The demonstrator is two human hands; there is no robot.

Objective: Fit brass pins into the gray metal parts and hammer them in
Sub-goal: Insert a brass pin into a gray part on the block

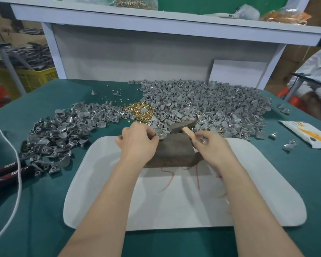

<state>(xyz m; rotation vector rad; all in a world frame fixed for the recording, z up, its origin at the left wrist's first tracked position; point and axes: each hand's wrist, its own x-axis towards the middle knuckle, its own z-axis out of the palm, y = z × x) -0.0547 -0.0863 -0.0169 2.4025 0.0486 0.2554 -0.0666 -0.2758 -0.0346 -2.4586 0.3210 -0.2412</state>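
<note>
1. The left hand is seen at the 9 o'clock side of the dark block. Its grip is closed in a pinch on one gray part, which is held on the block's far top edge, at about 11 o'clock.
2. The right hand is at 3 o'clock of the block. Its grip is wrapped round the wooden handle of the hammer, very near the head, which lies at 12 o'clock just beyond the held part. Something small and shiny seems to be tucked under the same fingers, but what it is cannot be told.
3. Whether a pin is already seated in the held part cannot be told. The loose brass pins are piled further out at 11 o'clock, between the two heaps of gray parts.
4. The left fingertips are judged to be at risk, since they are placed right beside the spot to be struck.
5. With the handle held so short, a weak or glancing blow is likely, and a pin could be bent or driven crooked.
6. Because the part is set at the block's edge, it could be knocked off into the heaps and lost among unfinished parts.
7. The block could be shifted on the white mat that covers the bench if it is struck off-centre.
</note>
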